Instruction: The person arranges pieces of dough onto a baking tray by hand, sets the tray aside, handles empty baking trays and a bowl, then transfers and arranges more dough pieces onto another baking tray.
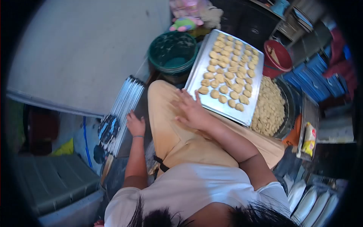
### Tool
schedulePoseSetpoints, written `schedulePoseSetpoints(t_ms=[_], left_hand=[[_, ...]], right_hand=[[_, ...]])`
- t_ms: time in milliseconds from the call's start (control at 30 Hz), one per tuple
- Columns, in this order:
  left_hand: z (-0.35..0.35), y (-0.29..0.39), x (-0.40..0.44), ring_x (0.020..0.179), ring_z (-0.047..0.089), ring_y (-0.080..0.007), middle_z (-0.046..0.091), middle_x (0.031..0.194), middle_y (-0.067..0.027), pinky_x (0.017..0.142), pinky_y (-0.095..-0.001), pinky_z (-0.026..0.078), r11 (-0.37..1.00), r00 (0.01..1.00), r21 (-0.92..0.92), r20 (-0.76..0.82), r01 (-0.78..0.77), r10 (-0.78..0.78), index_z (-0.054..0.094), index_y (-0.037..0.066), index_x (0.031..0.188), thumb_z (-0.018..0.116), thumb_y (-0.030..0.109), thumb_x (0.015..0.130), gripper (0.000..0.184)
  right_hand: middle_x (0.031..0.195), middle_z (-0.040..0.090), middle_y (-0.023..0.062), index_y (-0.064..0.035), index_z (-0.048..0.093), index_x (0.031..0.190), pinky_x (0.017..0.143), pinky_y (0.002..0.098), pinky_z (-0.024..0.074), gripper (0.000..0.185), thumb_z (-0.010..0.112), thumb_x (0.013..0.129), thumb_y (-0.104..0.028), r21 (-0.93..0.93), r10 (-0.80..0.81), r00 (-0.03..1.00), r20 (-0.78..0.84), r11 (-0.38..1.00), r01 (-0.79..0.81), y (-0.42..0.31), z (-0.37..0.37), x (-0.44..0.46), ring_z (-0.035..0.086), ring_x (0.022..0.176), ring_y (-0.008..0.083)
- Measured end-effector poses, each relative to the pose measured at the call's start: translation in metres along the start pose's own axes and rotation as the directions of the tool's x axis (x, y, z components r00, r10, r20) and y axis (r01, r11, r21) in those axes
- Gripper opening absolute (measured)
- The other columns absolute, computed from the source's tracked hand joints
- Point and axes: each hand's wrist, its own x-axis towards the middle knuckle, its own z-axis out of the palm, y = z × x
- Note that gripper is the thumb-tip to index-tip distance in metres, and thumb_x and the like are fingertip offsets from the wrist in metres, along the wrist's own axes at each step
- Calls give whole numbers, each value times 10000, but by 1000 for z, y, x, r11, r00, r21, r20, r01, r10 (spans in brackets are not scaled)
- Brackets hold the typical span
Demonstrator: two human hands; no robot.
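My left hand [135, 124] is at the right side of a long silvery stack of thin metal strips or tray edges [126, 102]. Its fingers are apart and its fingertips seem to touch the stack. Over my knee, my right hand [192, 110] is open with spread fingers, slightly blurred and holding nothing. It is beside the near left corner of a metal tray [245, 115]. Several rows of small pale dough pieces [223, 89] lie on that tray. To its right, a wide dark basin [289, 102] holds a heap of similar pieces [269, 109].
A green tub [172, 53] stands behind my knee, left of the tray. A red bucket [278, 56] is beyond the tray's right side. A large pale panel [83, 49] fills the left. A yellow packet [309, 139] lies at the right. A dark cloth [108, 128] rests on the stack.
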Motion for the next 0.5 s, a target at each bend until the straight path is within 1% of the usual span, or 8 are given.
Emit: schedulePoseSetpoints(t_ms=[67,167,200,300,333,433,467,500], left_hand=[[3,-2,1,1092,548,-362,593,1090,-214,882,-490,433,987,1000,160,15,-11,8,439,27,1318,722,242,754,667],[0,5,8,1033,585,-369,629,1088,-213,881,-467,442,986,971,73,176,153,-163,425,19,1331,701,256,767,671],[-11,11,10,985,611,-365,655,1070,-214,869,-452,454,979,960,124,213,160,-184,498,27,1269,678,268,778,576],[-12,-2,26,1020,598,-348,641,1097,-203,855,-458,460,982,980,166,162,85,-113,569,36,1173,670,265,780,466],[-29,11,28,1049,583,-336,620,1131,-190,845,-474,462,963,977,255,167,89,-134,602,46,1102,673,289,778,411],[16,-21,33,1068,568,-347,600,1156,-179,881,-486,444,986,953,162,302,-30,-21,581,53,1128,699,275,770,437],[16,-19,25,1090,552,-352,582,1183,-180,899,-491,432,994,958,107,285,-1,-29,572,54,1149,708,262,766,458],[15,-10,16,1112,537,-358,565,1210,-181,918,-495,420,998,964,50,264,29,-41,562,54,1171,718,250,761,480]], right_hand=[[1535,242,186,-148,467,1375,1122,636,77,616,667,827,-347,30,10,1000,26,1000,-10,-6,4,-4,185,1440,363],[1526,259,186,-156,460,1379,1126,624,93,622,669,816,-318,90,-21,1000,23,996,19,-9,15,-10,216,1429,362],[1525,262,186,-158,457,1382,1126,624,96,624,668,814,-311,104,-33,999,23,994,31,-11,16,-12,218,1428,361],[1519,273,187,-146,445,1389,1129,616,109,636,664,810,-294,100,-55,998,25,994,52,-10,21,-15,228,1426,353],[1518,276,187,-139,440,1391,1130,613,114,641,662,809,-289,85,-61,998,28,995,58,-7,22,-15,232,1425,349],[1517,277,187,-124,427,1398,1134,598,142,639,652,834,-325,-47,-24,999,-24,999,23,11,7,-12,248,1416,344],[1523,278,173,-87,409,1402,1145,574,144,682,665,805,-296,-13,11,983,-181,1000,-13,22,-1,-12,233,1430,323],[1532,268,160,-94,372,1432,1151,562,141,690,637,845,-344,-54,62,971,-229,996,-76,45,-5,-6,223,1435,315]])
